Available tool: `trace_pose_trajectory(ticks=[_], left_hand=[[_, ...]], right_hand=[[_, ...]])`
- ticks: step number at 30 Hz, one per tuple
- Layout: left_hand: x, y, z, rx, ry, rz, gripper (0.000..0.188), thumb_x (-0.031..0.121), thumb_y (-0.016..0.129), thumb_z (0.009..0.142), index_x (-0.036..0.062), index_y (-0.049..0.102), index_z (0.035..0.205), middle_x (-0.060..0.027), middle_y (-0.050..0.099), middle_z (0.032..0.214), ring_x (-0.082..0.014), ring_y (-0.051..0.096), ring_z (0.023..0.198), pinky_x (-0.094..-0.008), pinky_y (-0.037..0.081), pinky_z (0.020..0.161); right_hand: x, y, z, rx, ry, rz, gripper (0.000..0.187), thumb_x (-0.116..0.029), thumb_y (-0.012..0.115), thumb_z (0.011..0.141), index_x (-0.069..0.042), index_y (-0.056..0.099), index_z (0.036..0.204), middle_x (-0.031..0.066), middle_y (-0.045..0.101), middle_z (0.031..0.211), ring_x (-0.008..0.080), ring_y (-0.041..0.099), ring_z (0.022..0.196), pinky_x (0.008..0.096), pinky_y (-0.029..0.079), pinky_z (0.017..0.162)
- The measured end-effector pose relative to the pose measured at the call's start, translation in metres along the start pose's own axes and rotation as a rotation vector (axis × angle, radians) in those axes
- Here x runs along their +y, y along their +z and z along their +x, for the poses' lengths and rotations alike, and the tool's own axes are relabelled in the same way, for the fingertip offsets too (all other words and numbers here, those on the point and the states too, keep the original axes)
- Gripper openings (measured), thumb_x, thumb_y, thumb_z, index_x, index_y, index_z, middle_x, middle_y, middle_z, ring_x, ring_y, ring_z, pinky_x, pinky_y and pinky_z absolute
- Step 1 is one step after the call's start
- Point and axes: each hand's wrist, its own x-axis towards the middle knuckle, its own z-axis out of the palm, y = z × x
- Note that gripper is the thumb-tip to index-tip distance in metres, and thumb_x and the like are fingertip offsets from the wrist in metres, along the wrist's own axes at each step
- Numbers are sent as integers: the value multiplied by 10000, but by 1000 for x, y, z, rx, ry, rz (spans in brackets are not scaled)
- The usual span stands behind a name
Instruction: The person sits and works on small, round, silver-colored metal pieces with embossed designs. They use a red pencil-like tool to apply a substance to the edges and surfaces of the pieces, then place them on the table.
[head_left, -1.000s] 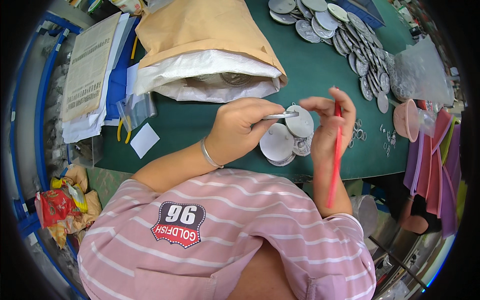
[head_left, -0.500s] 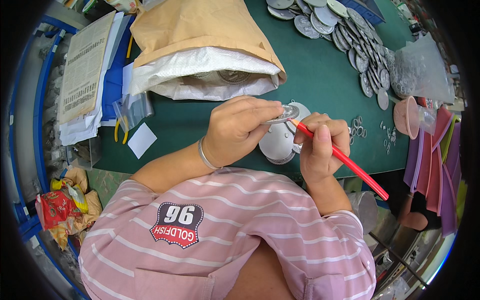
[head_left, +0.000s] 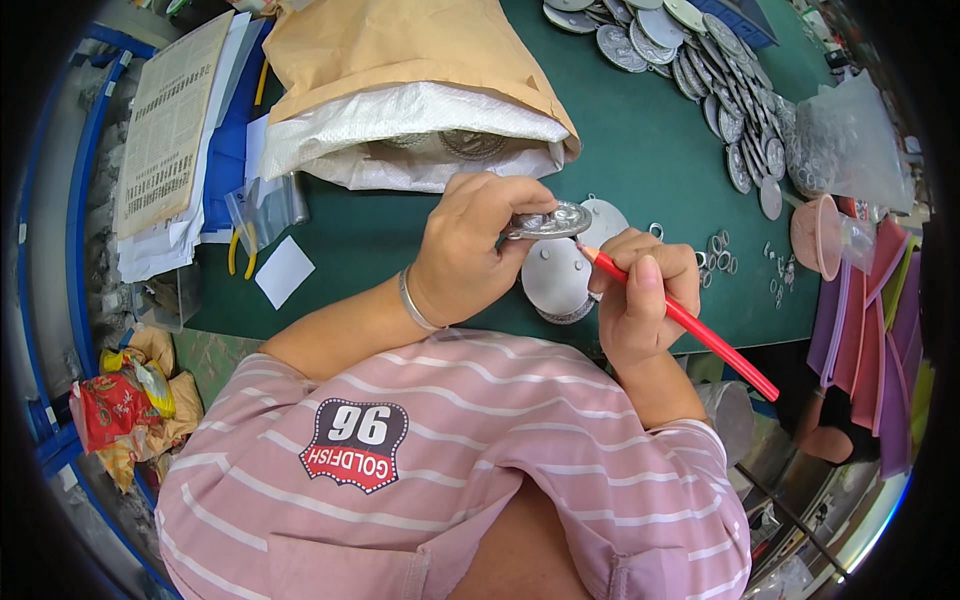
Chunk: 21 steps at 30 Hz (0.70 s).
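Note:
My left hand (head_left: 468, 240) grips a round silver-grey metal medal (head_left: 553, 220) by its left edge, holding it tilted above the table. A red pencil (head_left: 690, 325) lies in my right hand (head_left: 645, 295), pinched between thumb and fingers. The pencil's sharpened tip is close to the lower edge of the medal; whether it touches cannot be made out. Beneath them on the green table rest a few more medals, one with its plain pale face (head_left: 556, 278) up and another (head_left: 604, 220) partly behind the held one.
A brown paper sack (head_left: 400, 45) with white lining stands open ahead, medals inside. Many medals (head_left: 700, 75) are heaped at the far right. Small metal rings (head_left: 718, 255) lie right, near a pink cup (head_left: 817, 236). Left are papers (head_left: 165, 130), yellow-handled pliers (head_left: 241, 250) and a white card (head_left: 285, 272).
My left hand has drawn the medal slightly left and turned it, so its relief shows more. The pencil tip sits a little lower against the medal's edge than before.

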Motion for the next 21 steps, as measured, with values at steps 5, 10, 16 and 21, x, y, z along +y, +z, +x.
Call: trace_pose_trajectory(ticks=[5, 10, 16, 21], left_hand=[[-2, -7, 7, -85, 163, 113, 351, -151, 647, 569, 44, 587, 854, -85, 657, 871, -216, 581, 683, -285, 431, 618], [-2, -9, 7, -85, 195, 106, 364, -150, 652, 570, 48, 602, 872, -64, 645, 836, -212, 576, 687, -285, 427, 623], [0, -4, 5, -14, 156, 114, 392, -136, 672, 563, 52, 609, 901, -54, 629, 818, -215, 566, 678, -295, 420, 626], [-5, -7, 6, -24, 234, 165, 435, -111, 695, 550, 68, 613, 939, -39, 621, 809, -214, 557, 679, -305, 407, 633]], right_hand=[[0, 0, 2, -47, -1, -92, 82, -18, 425, 886, 10, 424, 809, 129, 564, 649, 134, 506, 530, 270, 422, 499], [1, 3, 2, -39, 29, -138, 70, -5, 466, 870, 14, 448, 805, 109, 566, 632, 131, 503, 512, 256, 409, 482], [2, 2, -2, -139, 30, -174, 75, 15, 480, 847, 20, 471, 772, 99, 554, 605, 141, 495, 466, 265, 401, 449], [-1, 4, 2, -45, -34, -32, 50, 21, 471, 839, 30, 469, 790, 107, 548, 601, 165, 529, 517, 287, 431, 485]])
